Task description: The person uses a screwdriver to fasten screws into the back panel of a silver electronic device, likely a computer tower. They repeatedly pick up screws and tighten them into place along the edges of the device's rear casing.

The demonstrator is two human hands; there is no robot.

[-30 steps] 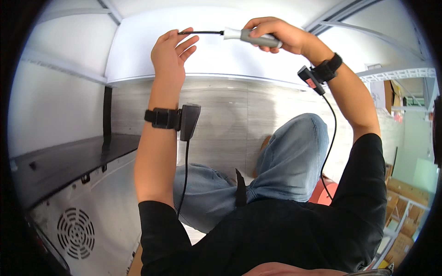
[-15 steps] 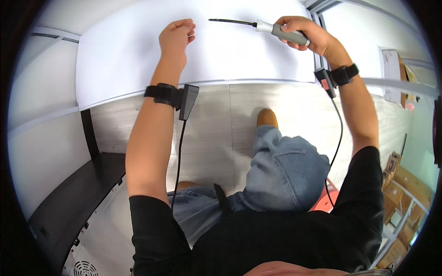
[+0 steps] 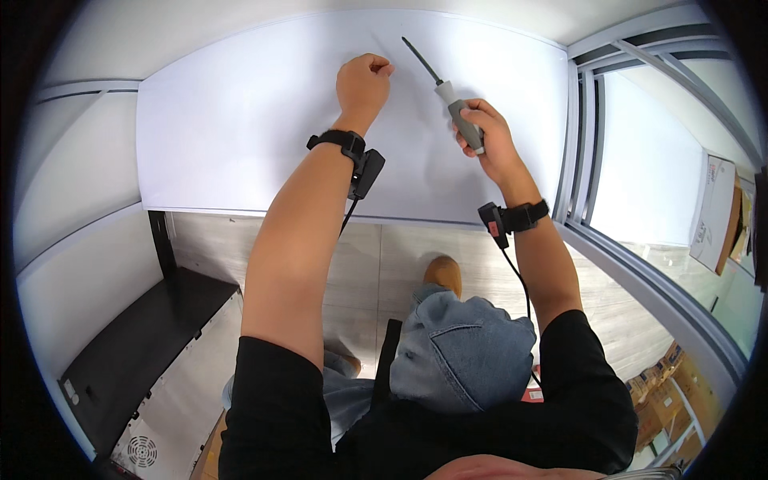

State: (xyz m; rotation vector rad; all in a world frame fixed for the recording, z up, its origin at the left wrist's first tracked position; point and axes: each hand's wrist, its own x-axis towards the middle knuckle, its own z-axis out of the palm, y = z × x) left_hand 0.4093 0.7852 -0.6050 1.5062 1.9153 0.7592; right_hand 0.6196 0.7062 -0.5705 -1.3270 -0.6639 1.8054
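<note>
- Screwdriver [image 3: 445,93], grey-handled with a dark shaft, lies right of the middle of the white tabletop [image 3: 240,136] as seen from above, its tip toward the tabletop's far edge; whether the tip touches it, I cannot tell.
- Just changed: the shaft has swung from nearly crosswise to slanting away from the person, so, by my judgement, the right hand alone now aims it.
- Right hand [image 3: 490,138] grips the handle, over the tabletop's right half.
- Left hand [image 3: 362,84], over the tabletop's middle, is curled closed, apart from the shaft; whether it pinches something small, I cannot tell.
- Against the earliest frame, the left fingers have left the shaft's end.
- Beyond the tabletop's near edge, a brown shoe [image 3: 442,276] stands on the floor [image 3: 352,272].
</note>
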